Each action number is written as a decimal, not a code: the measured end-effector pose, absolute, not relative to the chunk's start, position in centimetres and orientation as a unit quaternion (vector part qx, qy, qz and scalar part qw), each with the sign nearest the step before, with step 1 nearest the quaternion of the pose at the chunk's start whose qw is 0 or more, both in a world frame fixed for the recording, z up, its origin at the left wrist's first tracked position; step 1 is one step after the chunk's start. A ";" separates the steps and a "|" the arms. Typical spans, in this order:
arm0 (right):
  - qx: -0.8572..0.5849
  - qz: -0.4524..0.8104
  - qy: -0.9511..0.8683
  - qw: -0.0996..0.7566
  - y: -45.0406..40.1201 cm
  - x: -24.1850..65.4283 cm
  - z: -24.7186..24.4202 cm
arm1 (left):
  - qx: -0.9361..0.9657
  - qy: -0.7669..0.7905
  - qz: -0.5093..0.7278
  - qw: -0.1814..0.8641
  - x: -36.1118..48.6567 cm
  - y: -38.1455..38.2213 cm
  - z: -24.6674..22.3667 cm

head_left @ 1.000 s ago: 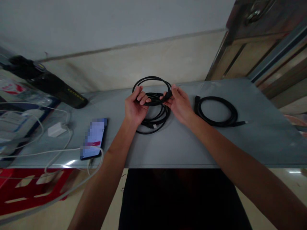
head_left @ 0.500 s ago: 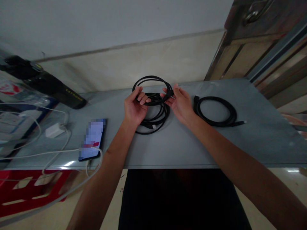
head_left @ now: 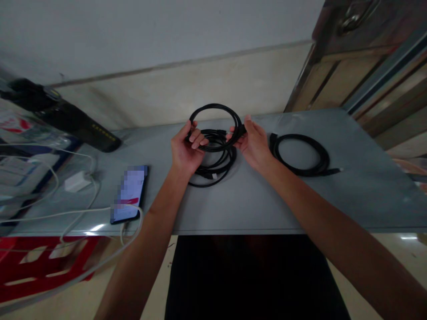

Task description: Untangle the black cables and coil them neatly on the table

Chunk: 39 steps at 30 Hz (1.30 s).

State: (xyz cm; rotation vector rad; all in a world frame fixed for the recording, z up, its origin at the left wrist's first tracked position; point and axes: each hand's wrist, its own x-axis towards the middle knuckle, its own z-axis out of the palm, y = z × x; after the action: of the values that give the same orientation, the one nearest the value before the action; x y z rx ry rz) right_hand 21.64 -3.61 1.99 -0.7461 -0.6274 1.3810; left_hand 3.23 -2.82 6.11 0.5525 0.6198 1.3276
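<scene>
Left hand (head_left: pixel 188 149): fingers closed on held black cable coil (head_left: pixel 216 106), left side.
Right hand (head_left: pixel 251 142): fingers closed on its right side.
Second coil (head_left: pixel 220 170): on grey table (head_left: pixel 240 204), beneath held coil.

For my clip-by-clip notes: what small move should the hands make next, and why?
Probably the right hand should press the dark connector against the held coil: the connector sits at its fingers, and the left hand already grips the coil's opposite side, which should keep the loops steady.
</scene>
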 end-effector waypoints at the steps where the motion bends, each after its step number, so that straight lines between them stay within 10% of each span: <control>1: -0.332 0.615 -0.274 0.661 -3.7 21.6 2.1 | 0.251 0.276 0.600 0.708 3.2 -2.8 6.1; 39: -0.372 0.604 -0.324 0.626 -4.4 21.6 2.9 | 0.276 0.323 0.581 0.695 3.2 -3.4 6.6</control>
State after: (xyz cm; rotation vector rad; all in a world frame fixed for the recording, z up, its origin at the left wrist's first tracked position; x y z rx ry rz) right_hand 21.64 -4.39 2.90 -0.8540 -0.7426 1.3862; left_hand 3.24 -3.44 6.61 0.6152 0.7213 1.2961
